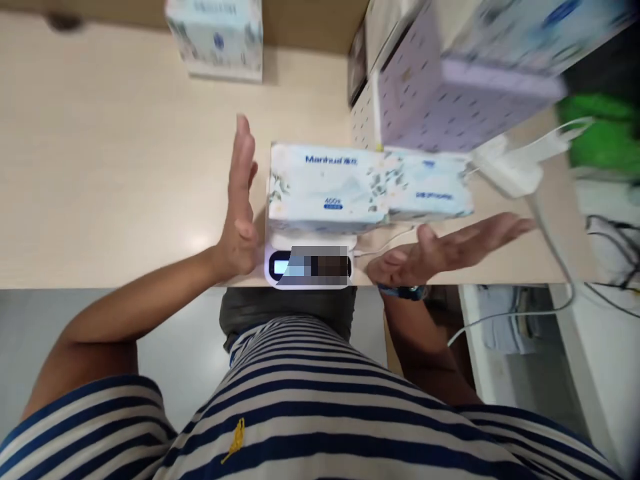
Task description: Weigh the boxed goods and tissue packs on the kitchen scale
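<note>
desk [100, 167]: pale wood, wide, bare on its left half; its near edge runs just under the scale.
lilac box [430, 100]: largest thing on the desk, at the far right, blurred, just behind the 2nd pack.
tissue pack on the scale [320, 190]: soft printed pack lying flat and level on the platform, overhanging it on both sides; nothing grips it.
2nd tissue pack [430, 187]: lies on the desk, touching the first pack's right end. My judgement: that contact can lend or take weight, so a clean reading wants a gap between the 2.
3rd tissue pack [215, 37]: far edge of the desk, well apart.
left hand [240, 207]: released, palm flat and upright, fingers together, just beside the pack's left end, seemingly not touching.
right hand [440, 247]: released, palm up, fingers spread, low and near the front right of the scale, under the 2nd pack's near edge, holding nothing.
scale [310, 263]: small and white at the desk's near edge; its display faces the person and is unreadable here.
white cable [545, 233]: trails off the desk at right, clear of the scale.
doing it well: both hands off, pack centred, then wait for a steady display.
</note>
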The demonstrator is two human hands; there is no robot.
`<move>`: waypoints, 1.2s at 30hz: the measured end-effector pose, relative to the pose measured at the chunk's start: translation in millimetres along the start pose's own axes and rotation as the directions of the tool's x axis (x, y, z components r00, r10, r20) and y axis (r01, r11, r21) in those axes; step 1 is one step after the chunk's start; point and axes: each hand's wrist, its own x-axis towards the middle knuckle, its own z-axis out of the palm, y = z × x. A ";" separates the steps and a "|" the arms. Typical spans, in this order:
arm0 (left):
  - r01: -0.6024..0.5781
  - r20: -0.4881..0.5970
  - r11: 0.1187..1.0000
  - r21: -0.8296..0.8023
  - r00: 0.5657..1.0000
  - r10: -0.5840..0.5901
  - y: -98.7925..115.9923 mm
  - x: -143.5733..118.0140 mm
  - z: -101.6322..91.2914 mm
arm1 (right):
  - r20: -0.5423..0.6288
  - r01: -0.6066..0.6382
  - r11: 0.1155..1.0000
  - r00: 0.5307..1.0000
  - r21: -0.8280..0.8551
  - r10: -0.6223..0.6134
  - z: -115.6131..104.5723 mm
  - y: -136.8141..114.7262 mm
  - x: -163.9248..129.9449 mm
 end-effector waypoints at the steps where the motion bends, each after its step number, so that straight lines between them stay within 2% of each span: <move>1: -0.001 0.017 1.000 0.005 1.000 0.001 -2.2 0.2 -2.6 | -0.161 0.127 0.992 0.979 0.020 -0.122 14.9 -4.3 6.3; 2: 0.005 0.022 1.000 0.011 1.000 -0.006 -3.3 0.9 -5.0 | -0.290 0.215 0.976 0.935 0.013 -0.202 27.1 -9.1 12.6; 3: 0.009 0.013 1.000 0.020 1.000 -0.009 -3.2 1.7 -6.9 | -0.363 0.249 0.968 0.902 -0.004 -0.234 35.9 -14.1 17.5; 4: 0.012 -0.009 0.999 0.031 1.000 -0.012 -1.9 2.3 -8.0 | -0.361 0.222 0.975 0.908 -0.016 -0.213 41.3 -18.6 20.4; 7: 0.059 -0.059 0.996 0.067 0.997 -0.055 5.4 3.1 -7.6 | -0.241 0.054 0.997 0.969 -0.047 -0.064 42.6 -25.1 17.6; 10: 0.096 -0.043 0.993 0.066 0.995 -0.093 10.2 3.5 -4.4 | -0.127 -0.035 0.994 0.992 -0.101 0.022 36.0 -22.0 11.4; 13: 0.142 -0.036 0.990 0.023 0.989 -0.141 9.9 3.9 -1.3 | -0.120 -0.022 0.993 0.993 -0.113 0.008 32.8 -20.4 15.8; 16: 0.204 -0.035 0.979 -0.031 0.978 -0.205 8.8 2.8 2.4 | -0.217 0.017 0.999 0.976 -0.033 -0.024 32.6 -26.6 27.2; 18: 0.237 -0.029 0.970 -0.059 0.971 -0.239 8.4 1.5 4.7 | -0.242 -0.011 1.000 0.970 0.026 0.017 32.5 -30.7 32.7; 20: 0.255 -0.012 0.964 -0.079 0.966 -0.257 8.1 0.5 5.9 | -0.201 -0.047 0.998 0.978 0.045 0.055 32.3 -30.2 34.1; 25: 0.281 0.007 0.954 -0.099 0.959 -0.282 10.1 1.1 4.0 | -0.196 0.079 0.997 0.978 0.010 -0.075 33.5 -13.1 27.3; 30: 0.301 -0.010 0.947 -0.113 0.953 -0.304 12.6 0.5 6.1 | -0.082 0.072 0.997 0.994 0.027 -0.069 24.7 -17.6 30.7; 33: 0.245 0.025 0.965 -0.093 0.970 -0.244 8.2 -3.4 7.8 | 0.020 -0.057 0.998 0.998 0.024 0.057 11.1 -35.9 40.7; 36: 0.191 0.069 0.979 -0.065 0.980 -0.186 6.5 -6.7 7.5 | 0.172 -0.230 0.973 0.959 0.005 0.226 -6.3 -55.9 52.5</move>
